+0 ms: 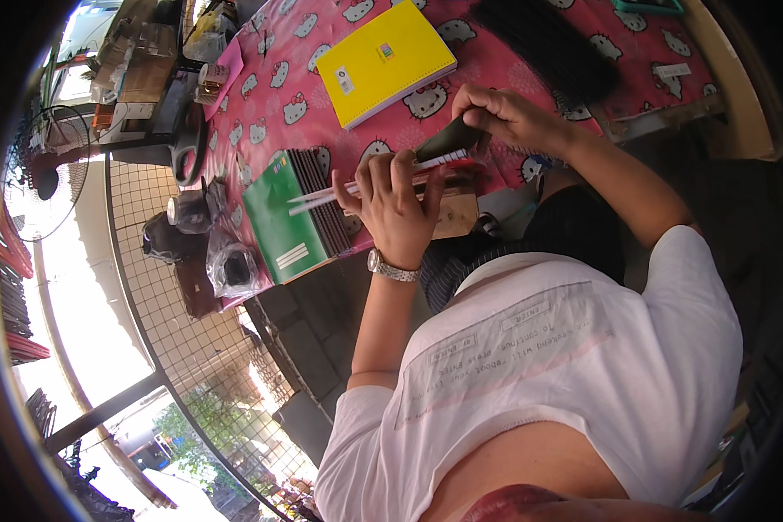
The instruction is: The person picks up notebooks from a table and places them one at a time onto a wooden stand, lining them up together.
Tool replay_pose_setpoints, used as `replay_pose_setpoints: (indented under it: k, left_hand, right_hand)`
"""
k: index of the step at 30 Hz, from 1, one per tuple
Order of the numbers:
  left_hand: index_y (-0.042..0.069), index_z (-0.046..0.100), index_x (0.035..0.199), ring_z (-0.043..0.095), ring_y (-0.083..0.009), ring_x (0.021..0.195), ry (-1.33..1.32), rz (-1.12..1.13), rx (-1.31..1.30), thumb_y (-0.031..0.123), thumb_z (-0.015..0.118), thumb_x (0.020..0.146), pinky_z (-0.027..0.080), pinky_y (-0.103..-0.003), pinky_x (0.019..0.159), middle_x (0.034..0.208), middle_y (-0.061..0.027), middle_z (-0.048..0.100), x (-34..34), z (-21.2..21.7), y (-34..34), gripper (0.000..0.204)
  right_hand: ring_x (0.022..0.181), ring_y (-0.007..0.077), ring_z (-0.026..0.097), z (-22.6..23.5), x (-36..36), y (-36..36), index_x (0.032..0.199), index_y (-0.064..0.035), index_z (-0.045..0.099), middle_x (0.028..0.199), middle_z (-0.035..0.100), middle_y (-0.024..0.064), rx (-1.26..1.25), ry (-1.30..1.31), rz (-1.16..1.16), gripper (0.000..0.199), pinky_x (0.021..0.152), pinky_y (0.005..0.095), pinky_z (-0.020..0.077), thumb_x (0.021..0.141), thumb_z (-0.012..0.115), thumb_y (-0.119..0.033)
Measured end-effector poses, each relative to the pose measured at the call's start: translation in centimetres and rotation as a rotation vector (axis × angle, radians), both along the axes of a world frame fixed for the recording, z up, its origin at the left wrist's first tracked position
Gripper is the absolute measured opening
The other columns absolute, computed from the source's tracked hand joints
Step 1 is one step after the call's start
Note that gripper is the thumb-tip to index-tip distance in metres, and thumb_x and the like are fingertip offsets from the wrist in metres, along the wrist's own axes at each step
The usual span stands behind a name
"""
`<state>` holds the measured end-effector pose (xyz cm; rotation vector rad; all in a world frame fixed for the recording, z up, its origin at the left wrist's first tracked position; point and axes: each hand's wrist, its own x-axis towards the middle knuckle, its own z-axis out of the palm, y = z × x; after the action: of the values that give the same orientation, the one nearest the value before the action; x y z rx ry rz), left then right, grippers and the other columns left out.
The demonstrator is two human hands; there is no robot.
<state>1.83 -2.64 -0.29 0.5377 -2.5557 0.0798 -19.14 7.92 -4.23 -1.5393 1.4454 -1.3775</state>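
A bundle of thin white and red sticks, pencil-like (383,178), was held above the near edge of the table covered in a pink cartoon-cat cloth (278,96). The left hand (396,204) was closed around the bundle's middle — fingers curled over the top, a metal wristwatch (394,269) on the wrist. The right hand (509,117) pinched a dark green flat sleeve or pouch (448,139) at the bundle's far end; whether the sticks sat inside it could not be told. Just left lay a stack of notebooks with a green cover (287,217). Farther off — a yellow notebook (384,59) and a black brush head (548,48).
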Motion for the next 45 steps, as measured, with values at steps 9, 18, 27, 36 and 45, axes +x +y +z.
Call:
replay_pose_setpoints:
  k: [9, 18, 27, 36, 45]
  left_hand:
    - [0.013, 0.059, 0.098, 0.052, -0.0307, 0.109, 0.137, 0.04, 0.097, 0.042, 0.081, 0.068, 0.023, -0.058, 0.109, 0.104, -0.008, 0.056, 0.6, -1.4, -0.7, 0.047]
    - [0.011, 0.06, 0.085, 0.054, -0.0292, 0.098, 0.16, -0.009, 0.08, 0.038, 0.083, 0.066, 0.027, -0.052, 0.109, 0.092, -0.0083, 0.056, 0.5, -0.6, -0.8, 0.04]
    - [0.011, 0.062, 0.087, 0.057, -0.027, 0.093, 0.134, -0.041, 0.099, 0.036, 0.082, 0.067, 0.025, -0.052, 0.11, 0.089, -0.0064, 0.057, 0.8, -0.2, -0.8, 0.038]
    - [0.01, 0.063, 0.093, 0.058, -0.0262, 0.095, 0.081, -0.131, 0.167, 0.025, 0.078, 0.072, 0.03, -0.052, 0.107, 0.092, -0.0053, 0.061, 1.6, 0.5, -2.1, 0.03]
    - [0.011, 0.063, 0.097, 0.058, -0.0257, 0.096, 0.112, -0.167, 0.223, 0.026, 0.079, 0.071, 0.032, -0.051, 0.106, 0.092, -0.0034, 0.064, 1.6, 0.4, -2.4, 0.034]
  right_hand:
    - [0.1, 0.017, 0.066, 3.7, -3.2, 1.6, 0.122, -0.003, 0.064, 0.107, 0.07, 0.012, 0.121, 0.058, 0.213, 0.031, 0.087, 0.0296, 0.0508, 0.091, 0.061, 0.001]
    - [0.092, 0.0167, 0.061, 4.2, -3.7, 1.0, 0.117, -0.006, 0.07, 0.091, 0.06, 0.0042, -0.172, -0.193, 0.319, 0.041, 0.082, 0.0288, 0.0488, 0.081, 0.063, 0.011]
    - [0.085, 0.0132, 0.052, 4.8, -3.4, 0.0, 0.107, -0.005, 0.074, 0.087, 0.055, 0.0031, 0.083, -0.214, 0.397, 0.032, 0.074, 0.0272, 0.0417, 0.076, 0.069, 0.003]
    - [0.084, 0.0108, 0.048, 4.3, -3.3, -1.3, 0.107, -0.003, 0.073, 0.084, 0.051, -0.0004, 0.093, -0.467, 0.563, 0.026, 0.075, 0.0256, 0.0387, 0.082, 0.067, 0.001]
    - [0.086, 0.0113, 0.053, 3.0, -2.3, -1.6, 0.106, -0.0024, 0.072, 0.088, 0.055, -0.0001, -0.001, -0.499, 0.467, 0.023, 0.078, 0.0253, 0.0417, 0.084, 0.067, 0.0]
